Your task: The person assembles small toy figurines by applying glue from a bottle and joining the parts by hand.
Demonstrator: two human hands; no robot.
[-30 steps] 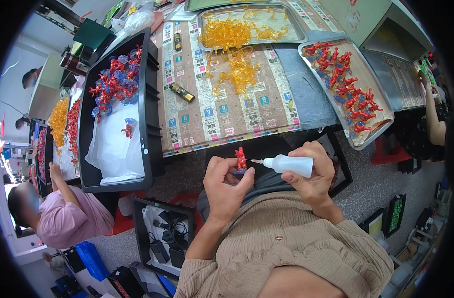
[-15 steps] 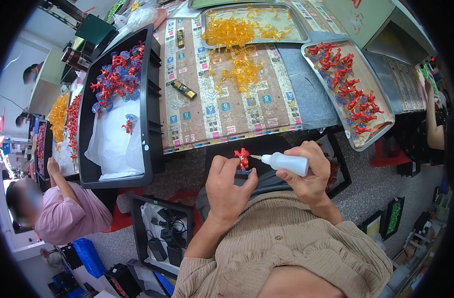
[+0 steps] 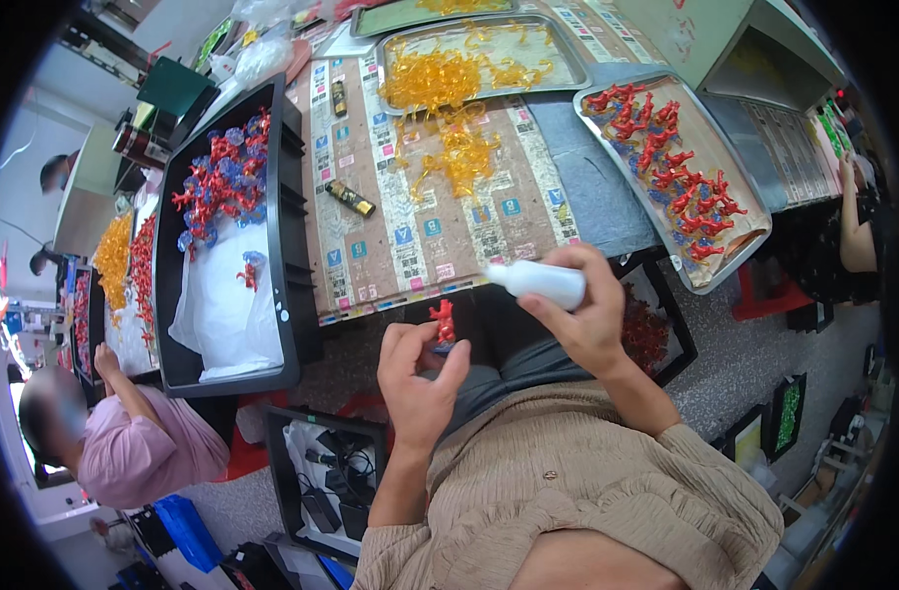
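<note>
A small red figurine (image 3: 444,321) with a bluish base stands upright between the thumb and fingers of my left hand (image 3: 418,379), above my lap. My right hand (image 3: 597,313) is closed round a white squeeze bottle (image 3: 548,283). The bottle lies nearly level, its nozzle pointing left, over the table's front edge and apart from the figurine. Beyond it, translucent yellow plastic pieces (image 3: 459,162) lie heaped on the paper-covered table (image 3: 371,258) and spill from a metal tray (image 3: 571,61).
At left, a black bin (image 3: 290,231) holds red-and-blue figurines (image 3: 228,177) on white sheeting. More figurines (image 3: 671,172) line a metal tray (image 3: 589,110) at right. Two small dark tubes (image 3: 351,198) lie on the table. Below is a crate (image 3: 277,447) with black adapters. A person in pink (image 3: 154,442) sits at left.
My right hand has lifted the bottle up and away, so its nozzle has left the figurine. My left hand, still pinching the figurine, sits a little lower and further left.
</note>
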